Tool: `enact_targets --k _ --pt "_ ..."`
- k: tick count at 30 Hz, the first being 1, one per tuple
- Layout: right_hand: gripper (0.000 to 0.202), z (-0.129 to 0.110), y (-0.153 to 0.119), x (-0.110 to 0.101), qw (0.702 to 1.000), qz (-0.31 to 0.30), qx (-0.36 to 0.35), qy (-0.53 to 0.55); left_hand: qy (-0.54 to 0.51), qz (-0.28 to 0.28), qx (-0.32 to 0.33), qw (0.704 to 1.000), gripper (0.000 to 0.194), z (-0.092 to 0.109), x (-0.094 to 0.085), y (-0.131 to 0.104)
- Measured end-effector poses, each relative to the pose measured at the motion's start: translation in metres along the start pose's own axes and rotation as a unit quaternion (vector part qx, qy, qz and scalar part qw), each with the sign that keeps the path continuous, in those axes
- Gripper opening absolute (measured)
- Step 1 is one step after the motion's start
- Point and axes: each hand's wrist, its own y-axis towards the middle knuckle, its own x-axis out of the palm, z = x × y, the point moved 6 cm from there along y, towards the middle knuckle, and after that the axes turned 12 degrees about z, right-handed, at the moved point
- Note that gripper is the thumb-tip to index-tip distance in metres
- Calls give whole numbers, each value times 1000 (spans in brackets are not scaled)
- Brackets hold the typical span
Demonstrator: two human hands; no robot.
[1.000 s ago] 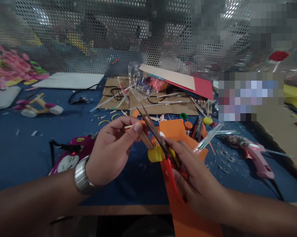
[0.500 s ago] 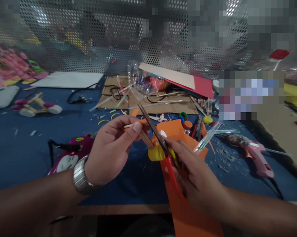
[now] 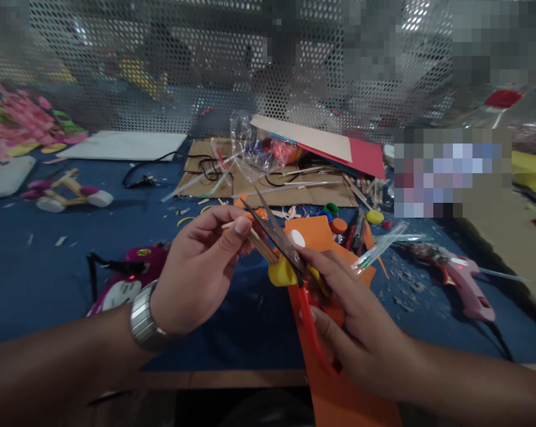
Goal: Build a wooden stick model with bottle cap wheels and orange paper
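Note:
My left hand (image 3: 205, 267) pinches a small craft of thin wooden sticks (image 3: 262, 244) with a yellow round piece (image 3: 282, 271) at its lower end. A bit of orange paper (image 3: 245, 214) shows at the fingertips. In my right hand (image 3: 352, 314) are scissors with red handles (image 3: 311, 326), their blades (image 3: 274, 231) parted and pointing up-left beside the sticks. A white round piece (image 3: 297, 238) is just behind the scissors' pivot. Orange sheets (image 3: 310, 231) lie behind and under my right hand, one hanging over the table edge.
A pink glue gun (image 3: 468, 284) lies at the right. On the left are a purple device (image 3: 149, 261) with a cable and a small stick car (image 3: 67, 193). Brown cardboard (image 3: 294, 193), plastic wrap and a red sheet (image 3: 368, 155) lie at the back.
The scissor blades have parted, and an orange scrap now shows beyond their tips. My right thumb is more visible at the handle. My left hand has shifted slightly left.

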Motion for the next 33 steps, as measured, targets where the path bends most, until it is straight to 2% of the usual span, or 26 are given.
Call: enact_targets --k 15,20,24,27,30,33 --pt "65 3 0 3 1000 10 5 5 -25 -16 4 1000 22 -1 4 -1" --pt "70 2 3 -1 1000 18 3 13 -13 -15 10 1000 22 1 3 -2" --pt "68 6 6 -3 997 30 28 71 23 6 25 999 27 3 -2 -2" --pt "60 11 11 -7 980 57 78 174 91 -1 55 994 28 4 -3 -7" --pt "47 17 18 -6 939 44 164 300 227 -46 149 961 18 11 2 -18" --pt "41 19 25 -4 892 19 221 395 326 -150 259 897 4 16 17 -33"
